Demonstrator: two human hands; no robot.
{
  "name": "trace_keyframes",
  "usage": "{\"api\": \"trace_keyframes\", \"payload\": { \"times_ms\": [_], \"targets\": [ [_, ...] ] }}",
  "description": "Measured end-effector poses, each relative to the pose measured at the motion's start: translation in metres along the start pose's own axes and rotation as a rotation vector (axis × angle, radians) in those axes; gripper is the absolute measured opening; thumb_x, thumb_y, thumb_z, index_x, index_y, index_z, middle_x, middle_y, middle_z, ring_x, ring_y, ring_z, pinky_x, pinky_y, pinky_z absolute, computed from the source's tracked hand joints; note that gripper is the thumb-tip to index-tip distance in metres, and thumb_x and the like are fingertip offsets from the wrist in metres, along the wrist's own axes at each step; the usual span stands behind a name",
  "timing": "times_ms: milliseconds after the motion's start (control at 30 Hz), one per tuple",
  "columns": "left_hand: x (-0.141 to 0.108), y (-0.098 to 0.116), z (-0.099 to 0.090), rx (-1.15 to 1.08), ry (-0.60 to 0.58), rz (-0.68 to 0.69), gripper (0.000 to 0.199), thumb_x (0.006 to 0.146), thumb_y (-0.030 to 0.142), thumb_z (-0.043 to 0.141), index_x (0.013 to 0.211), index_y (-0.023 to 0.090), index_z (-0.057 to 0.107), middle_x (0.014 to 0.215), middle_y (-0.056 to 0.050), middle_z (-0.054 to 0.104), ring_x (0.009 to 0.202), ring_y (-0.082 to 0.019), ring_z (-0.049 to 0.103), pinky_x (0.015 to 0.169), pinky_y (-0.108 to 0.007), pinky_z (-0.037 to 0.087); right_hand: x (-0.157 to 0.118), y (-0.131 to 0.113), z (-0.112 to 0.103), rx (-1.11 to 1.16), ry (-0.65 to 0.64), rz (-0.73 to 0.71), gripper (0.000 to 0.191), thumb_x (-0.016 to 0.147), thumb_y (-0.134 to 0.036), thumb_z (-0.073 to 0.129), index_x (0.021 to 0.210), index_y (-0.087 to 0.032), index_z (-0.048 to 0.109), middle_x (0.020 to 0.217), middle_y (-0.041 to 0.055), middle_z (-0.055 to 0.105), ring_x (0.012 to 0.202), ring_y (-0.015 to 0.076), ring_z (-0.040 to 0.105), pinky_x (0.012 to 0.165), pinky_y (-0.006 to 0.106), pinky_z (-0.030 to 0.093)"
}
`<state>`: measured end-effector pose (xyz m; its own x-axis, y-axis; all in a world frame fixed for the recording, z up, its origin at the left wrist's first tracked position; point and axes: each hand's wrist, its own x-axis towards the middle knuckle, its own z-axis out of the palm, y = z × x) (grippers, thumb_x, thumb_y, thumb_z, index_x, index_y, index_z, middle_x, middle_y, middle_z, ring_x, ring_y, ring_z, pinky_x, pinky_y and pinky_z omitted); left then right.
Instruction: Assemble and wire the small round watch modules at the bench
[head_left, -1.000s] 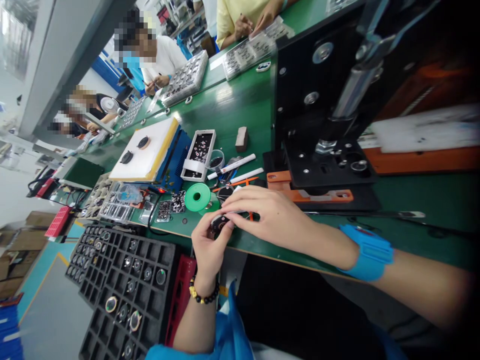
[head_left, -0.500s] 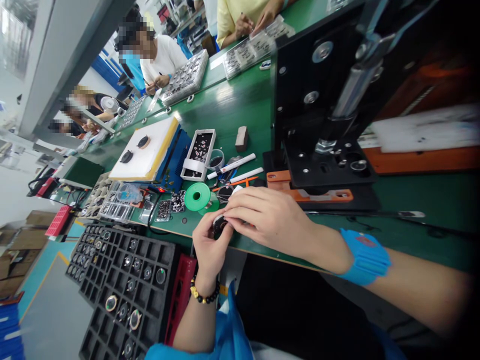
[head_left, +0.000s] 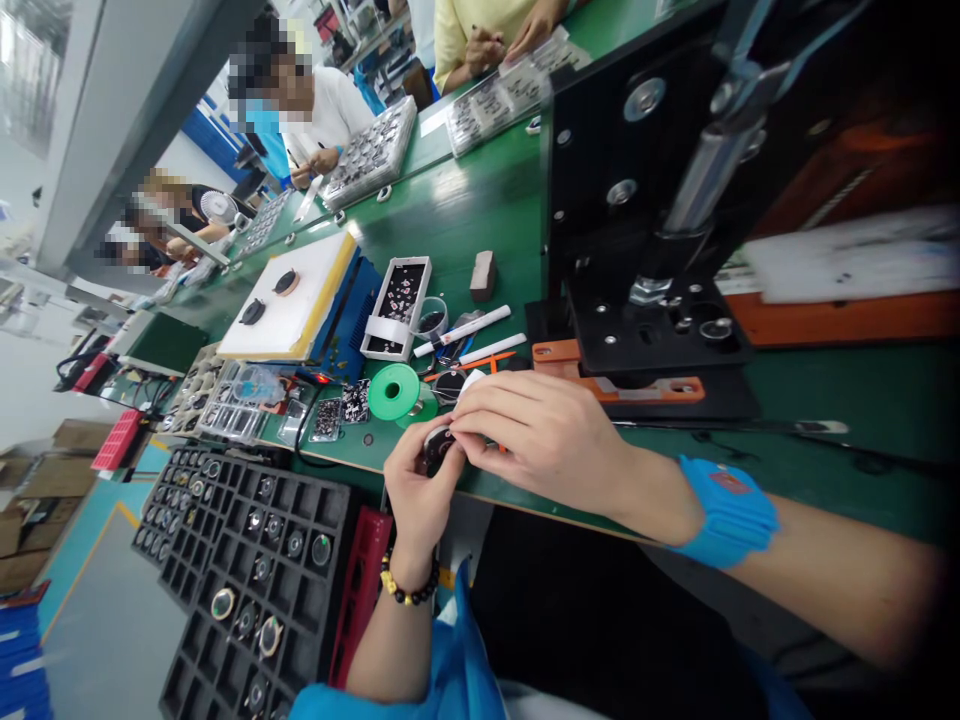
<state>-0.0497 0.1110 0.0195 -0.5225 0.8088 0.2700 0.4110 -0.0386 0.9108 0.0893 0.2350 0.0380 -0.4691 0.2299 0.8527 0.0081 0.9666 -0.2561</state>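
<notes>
Left hand and right hand shifted, fingers closed on a black disc over green benchtop.

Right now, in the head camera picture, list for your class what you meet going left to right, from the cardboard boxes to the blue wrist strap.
Cardboard boxes, black compartment tray, left hand, right hand, blue wrist strap

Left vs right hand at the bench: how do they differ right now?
The left hand cups the round dark part from below the bench edge, while the right hand lies over it from the side, fingertips at its edge. The left wrist wears a black and gold bead bracelet; the right wears a blue wrist strap. Both hands are bare and meet on that part.
</notes>
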Motion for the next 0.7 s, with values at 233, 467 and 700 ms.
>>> {"api": "trace_keyframes", "payload": {
  "times_ms": [233,467,700],
  "targets": [
    [0.0002,0.0002,-0.0008,0.005,-0.008,-0.011,0.020,0.092,0.027,0.077,0.111,0.024,0.079,0.107,-0.005,0.076,0.096,-0.019,0.070,0.087,-0.028,0.054,0.0021,-0.0001,-0.0015,0.026,-0.017,0.038,0.015,0.097,-0.013,0.062,0.090,-0.015,0.074,0.095,0.0062,0.078,0.090,0.0214,0.072,0.080,0.036,0.060],
    [-0.0009,-0.0023,-0.0010,0.015,0.007,0.005,0.020,0.091,0.028,0.077,0.110,0.021,0.079,0.106,-0.007,0.076,0.095,-0.020,0.070,0.086,-0.029,0.055,-0.0010,0.0020,0.0006,0.052,-0.081,0.058,0.014,0.099,-0.018,0.063,0.101,-0.014,0.076,0.105,0.0090,0.078,0.100,0.0256,0.072,0.086,0.042,0.063],
    [-0.0009,-0.0034,-0.0005,0.006,0.003,0.014,0.019,0.091,0.025,0.077,0.110,0.022,0.078,0.105,-0.005,0.076,0.094,-0.019,0.069,0.086,-0.027,0.054,-0.0026,0.0020,0.0008,0.021,-0.106,-0.003,0.015,0.100,-0.017,0.062,0.099,-0.014,0.076,0.104,0.0083,0.078,0.102,0.0254,0.071,0.087,0.040,0.062]
  ]
}}
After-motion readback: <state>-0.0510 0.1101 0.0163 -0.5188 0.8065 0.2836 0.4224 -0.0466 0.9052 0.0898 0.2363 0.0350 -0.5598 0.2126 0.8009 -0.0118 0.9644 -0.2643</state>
